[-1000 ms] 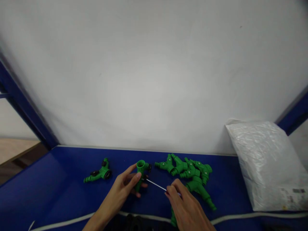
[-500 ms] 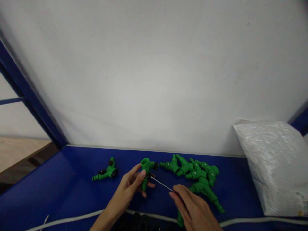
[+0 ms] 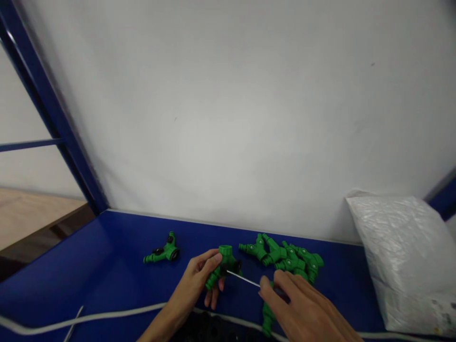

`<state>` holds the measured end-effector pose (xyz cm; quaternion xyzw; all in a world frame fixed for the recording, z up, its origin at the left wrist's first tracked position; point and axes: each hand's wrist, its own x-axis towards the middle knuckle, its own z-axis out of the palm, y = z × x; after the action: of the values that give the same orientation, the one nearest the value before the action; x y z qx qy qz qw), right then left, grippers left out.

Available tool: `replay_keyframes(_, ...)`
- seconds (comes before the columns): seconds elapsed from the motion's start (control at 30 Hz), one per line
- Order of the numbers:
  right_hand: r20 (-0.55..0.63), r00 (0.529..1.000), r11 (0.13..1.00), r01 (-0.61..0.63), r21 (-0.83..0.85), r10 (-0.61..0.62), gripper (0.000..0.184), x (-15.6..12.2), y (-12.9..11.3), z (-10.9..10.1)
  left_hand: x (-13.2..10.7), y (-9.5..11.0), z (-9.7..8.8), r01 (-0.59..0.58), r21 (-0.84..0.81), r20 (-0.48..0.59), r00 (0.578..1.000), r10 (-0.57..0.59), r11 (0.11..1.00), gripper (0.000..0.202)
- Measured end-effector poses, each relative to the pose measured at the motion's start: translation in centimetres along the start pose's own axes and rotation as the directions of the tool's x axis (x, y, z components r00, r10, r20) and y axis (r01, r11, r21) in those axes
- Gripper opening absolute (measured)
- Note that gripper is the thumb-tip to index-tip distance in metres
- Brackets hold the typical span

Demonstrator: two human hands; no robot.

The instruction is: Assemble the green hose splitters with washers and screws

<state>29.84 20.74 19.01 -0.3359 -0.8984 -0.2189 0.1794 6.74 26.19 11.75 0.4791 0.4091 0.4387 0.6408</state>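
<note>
At the frame's lower centre, the left hand has its fingers clamped around a green branched fitting — lower right, the right hand's fingers pinch a thin metal rod angled toward it.

- The wall stands behind the table, along its far edge.
- The lone fitting lies on the table, left of the left hand and well apart from it.
- In that hand sits the held fitting; the tool spans from it to the right hand.
- Behind the right hand lies the cluster of fittings (another fitting, partly hidden, lies just left of that hand).
- The package is right of the cluster, apart from it.
</note>
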Motion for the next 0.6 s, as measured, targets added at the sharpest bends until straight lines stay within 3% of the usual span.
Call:
replay_keyframes(0.13,-0.035,0.997,0.994,0.072,-0.081,-0.075,0.032,1.8,-0.2,-1.4,-0.3,0.5,0.3,0.022,0.011,-0.021,1.0,-0.022,1.0,0.054)
replay_keyframes(0.3,-0.156,0.981,0.983,0.095,-0.158,-0.119,0.025,4.1,-1.2,-1.6,-0.5,1.1,0.4,0.059,0.034,-0.086,0.995,-0.056,0.998,0.065)
replay_keyframes(0.43,-0.061,0.985,0.981,0.152,-0.116,-0.16,0.026,5.0,-1.3,-2.4,-0.7,1.1,0.3,0.038,-0.054,-0.129,0.991,-0.045,0.998,0.062)
replay_keyframes(0.6,-0.049,0.994,0.994,0.096,-0.049,-0.098,0.038,5.3,-1.0,-3.2,-1.0,0.8,0.2,-0.014,-0.093,-0.073,0.997,0.007,0.996,0.059)
